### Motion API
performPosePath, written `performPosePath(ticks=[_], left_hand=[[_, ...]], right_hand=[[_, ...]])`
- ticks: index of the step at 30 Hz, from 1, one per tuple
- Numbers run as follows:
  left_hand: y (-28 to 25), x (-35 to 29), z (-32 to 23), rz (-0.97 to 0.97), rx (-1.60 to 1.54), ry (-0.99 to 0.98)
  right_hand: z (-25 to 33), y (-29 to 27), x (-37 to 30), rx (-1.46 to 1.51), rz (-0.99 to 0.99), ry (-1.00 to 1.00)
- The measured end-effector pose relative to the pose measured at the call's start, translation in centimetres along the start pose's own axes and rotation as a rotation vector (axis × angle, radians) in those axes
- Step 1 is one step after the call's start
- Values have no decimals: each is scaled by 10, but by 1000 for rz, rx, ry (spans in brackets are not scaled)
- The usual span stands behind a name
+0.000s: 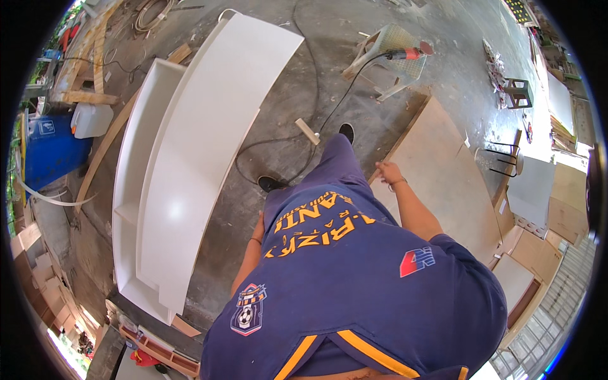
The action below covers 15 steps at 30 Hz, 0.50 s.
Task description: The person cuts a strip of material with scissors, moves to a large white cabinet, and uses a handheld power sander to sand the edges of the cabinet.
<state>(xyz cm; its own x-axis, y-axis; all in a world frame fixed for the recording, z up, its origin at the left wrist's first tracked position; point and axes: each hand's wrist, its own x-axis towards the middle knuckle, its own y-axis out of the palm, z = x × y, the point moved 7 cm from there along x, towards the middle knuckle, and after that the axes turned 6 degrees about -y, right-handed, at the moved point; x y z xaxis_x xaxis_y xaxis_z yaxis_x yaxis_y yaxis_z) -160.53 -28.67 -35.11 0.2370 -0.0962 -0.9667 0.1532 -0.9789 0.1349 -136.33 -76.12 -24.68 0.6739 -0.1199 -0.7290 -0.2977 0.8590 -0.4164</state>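
My right hand [391, 173] is over the left edge of a large brown board [437, 158], its fingers drawn together. Whatever they may hold is too small to make out, and I cannot tell whether they touch the board. My left hand [259, 226] hangs beside my hip, close to a long white curved cabinet piece [209, 120]; its fingers are hidden by my shirt. That white piece has a smooth broad face and an open shelf-like side [136, 158] with a divider.
A red-and-black power tool [408, 53] lies on a plastic stool [396, 41], its dark cable [345, 92] running over the concrete floor. A small wood block [308, 131] lies ahead of my feet. A blue container [57, 149] stands at left, stacked panels [538, 183] at right.
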Motion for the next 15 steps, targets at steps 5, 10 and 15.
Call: performPosePath(ticks=[5, 10, 15], left_hand=[[47, 4, -5, -30, -132, -30], [113, 13, 19, -68, -540, 47], [200, -27, 10, -281, -755, 25]], right_hand=[[39, -88, 121, 557, -46, 18], [28, -168, 313, 841, 13, 122], [37, -223, 477, 778, -52, 83]])
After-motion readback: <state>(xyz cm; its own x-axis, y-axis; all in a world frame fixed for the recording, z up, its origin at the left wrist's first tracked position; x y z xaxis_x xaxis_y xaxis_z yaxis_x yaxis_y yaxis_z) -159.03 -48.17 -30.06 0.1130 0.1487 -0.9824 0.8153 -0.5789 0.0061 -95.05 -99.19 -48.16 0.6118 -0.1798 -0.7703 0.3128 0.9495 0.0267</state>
